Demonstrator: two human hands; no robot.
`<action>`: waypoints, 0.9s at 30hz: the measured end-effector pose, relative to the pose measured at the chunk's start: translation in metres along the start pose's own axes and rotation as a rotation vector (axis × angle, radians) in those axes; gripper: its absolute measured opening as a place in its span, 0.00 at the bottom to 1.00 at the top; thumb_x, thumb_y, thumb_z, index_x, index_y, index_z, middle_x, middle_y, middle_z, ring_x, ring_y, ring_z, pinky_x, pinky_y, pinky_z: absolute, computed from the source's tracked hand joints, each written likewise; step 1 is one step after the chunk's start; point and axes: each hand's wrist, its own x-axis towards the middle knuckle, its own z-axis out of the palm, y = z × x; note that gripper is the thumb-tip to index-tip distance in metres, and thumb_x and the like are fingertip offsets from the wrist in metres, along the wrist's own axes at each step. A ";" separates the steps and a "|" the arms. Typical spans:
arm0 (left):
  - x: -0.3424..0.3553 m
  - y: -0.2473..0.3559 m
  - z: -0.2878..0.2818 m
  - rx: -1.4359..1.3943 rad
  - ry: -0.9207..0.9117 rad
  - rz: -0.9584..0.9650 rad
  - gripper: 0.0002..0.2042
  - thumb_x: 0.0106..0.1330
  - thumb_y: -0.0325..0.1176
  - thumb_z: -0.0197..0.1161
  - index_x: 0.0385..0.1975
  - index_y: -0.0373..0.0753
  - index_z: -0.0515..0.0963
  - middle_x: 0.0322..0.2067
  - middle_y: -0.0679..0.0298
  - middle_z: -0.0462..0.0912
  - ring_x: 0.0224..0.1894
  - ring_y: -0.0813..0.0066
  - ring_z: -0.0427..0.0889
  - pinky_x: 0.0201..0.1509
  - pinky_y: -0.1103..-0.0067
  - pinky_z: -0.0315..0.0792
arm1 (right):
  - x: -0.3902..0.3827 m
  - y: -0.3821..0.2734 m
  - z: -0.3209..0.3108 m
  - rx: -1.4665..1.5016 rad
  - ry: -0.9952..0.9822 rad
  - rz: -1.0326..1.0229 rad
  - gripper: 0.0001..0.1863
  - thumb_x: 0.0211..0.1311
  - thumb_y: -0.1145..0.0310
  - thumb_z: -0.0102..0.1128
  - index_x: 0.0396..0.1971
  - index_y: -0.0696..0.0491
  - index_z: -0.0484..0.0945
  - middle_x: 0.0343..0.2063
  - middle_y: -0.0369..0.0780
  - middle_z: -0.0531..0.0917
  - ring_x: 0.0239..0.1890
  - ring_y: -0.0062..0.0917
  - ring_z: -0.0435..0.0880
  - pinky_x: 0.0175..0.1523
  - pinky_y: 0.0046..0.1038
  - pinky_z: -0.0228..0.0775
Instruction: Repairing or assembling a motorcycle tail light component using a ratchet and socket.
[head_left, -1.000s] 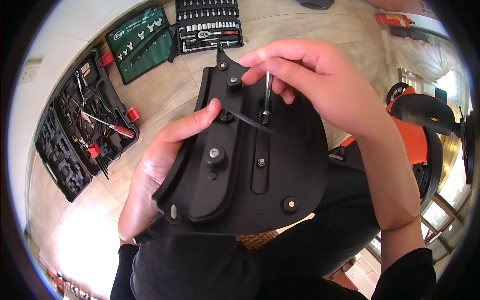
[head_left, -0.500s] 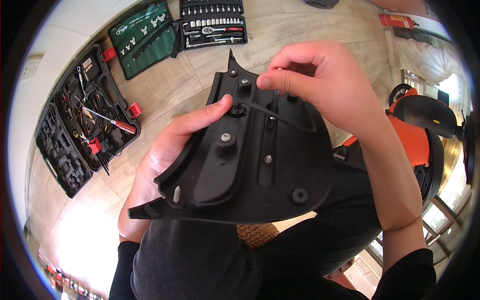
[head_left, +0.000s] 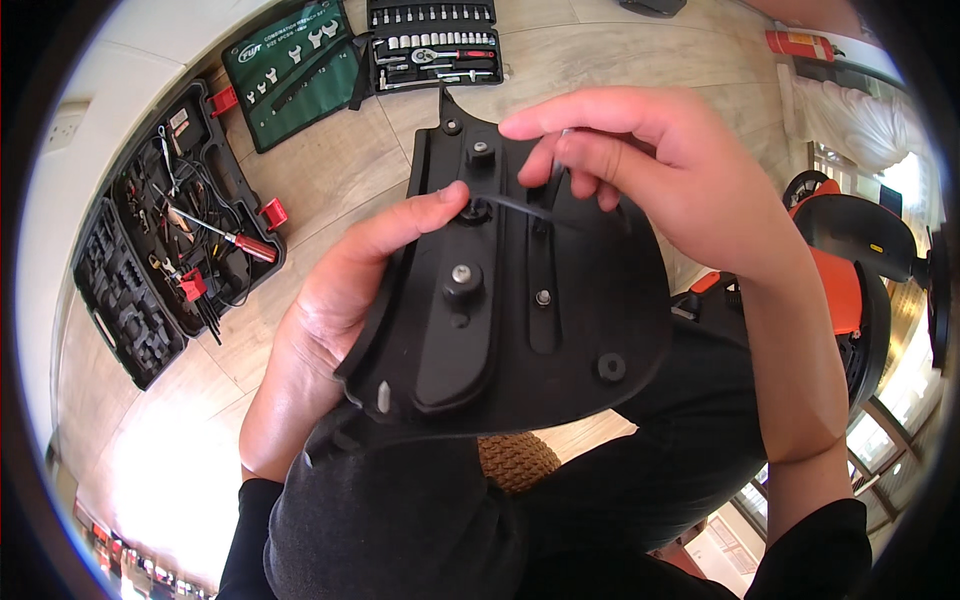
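A black moulded plastic panel [head_left: 560, 370] with raised bosses and several metal screws lies tilted over my lap. My left hand [head_left: 375, 240] grips its left edge, fingers underneath and thumb on top beside a round recess [head_left: 478, 210]. From that recess a thin dark strip [head_left: 515, 205] runs right, blurred, toward my right hand; its kind is unclear. My right hand [head_left: 640, 160] hovers over the panel's upper right, thumb and fingers pinched around a slim pale piece [head_left: 563, 160], mostly hidden by the fingers. The index finger is stretched out to the left.
On the wood-look floor at left lies an open black tool case [head_left: 190, 230] with a red-handled screwdriver [head_left: 245, 243]. Beyond are a green wrench roll [head_left: 300, 80] and a socket set [head_left: 435, 55]. At right stands an orange and black vehicle [head_left: 835, 280]; a red extinguisher [head_left: 800, 45] lies behind.
My right hand has lifted slightly, its index finger now straighter. The panel has tilted and turned a little, its lower left corner shifting right. The dark strip has swung upward and blurred.
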 end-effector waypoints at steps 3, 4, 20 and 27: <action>-0.003 0.000 0.004 0.021 0.012 -0.011 0.18 0.72 0.34 0.66 0.55 0.28 0.77 0.45 0.51 0.88 0.41 0.63 0.91 0.48 0.68 0.88 | 0.000 -0.008 -0.001 -0.012 -0.024 0.018 0.11 0.72 0.73 0.62 0.48 0.55 0.88 0.35 0.36 0.90 0.33 0.15 0.82 0.38 0.19 0.74; -0.001 0.002 0.001 0.036 0.004 -0.042 0.19 0.72 0.34 0.67 0.55 0.28 0.77 0.45 0.51 0.88 0.41 0.63 0.91 0.48 0.69 0.88 | 0.000 -0.005 -0.001 -0.012 -0.023 0.019 0.11 0.72 0.73 0.62 0.48 0.55 0.88 0.35 0.36 0.90 0.33 0.15 0.82 0.38 0.19 0.74; 0.004 0.009 -0.011 -0.047 -0.080 -0.064 0.18 0.70 0.32 0.66 0.54 0.27 0.76 0.45 0.50 0.87 0.42 0.62 0.91 0.46 0.68 0.88 | 0.001 0.004 0.010 0.061 0.016 -0.100 0.16 0.75 0.76 0.53 0.55 0.52 0.86 0.34 0.33 0.87 0.28 0.13 0.75 0.36 0.17 0.70; 0.004 0.009 -0.014 0.005 -0.072 -0.045 0.16 0.70 0.32 0.66 0.53 0.28 0.78 0.44 0.52 0.88 0.40 0.64 0.91 0.45 0.69 0.88 | 0.000 0.001 0.014 0.082 0.068 -0.048 0.06 0.70 0.73 0.64 0.40 0.54 0.88 0.32 0.33 0.88 0.32 0.13 0.83 0.34 0.17 0.72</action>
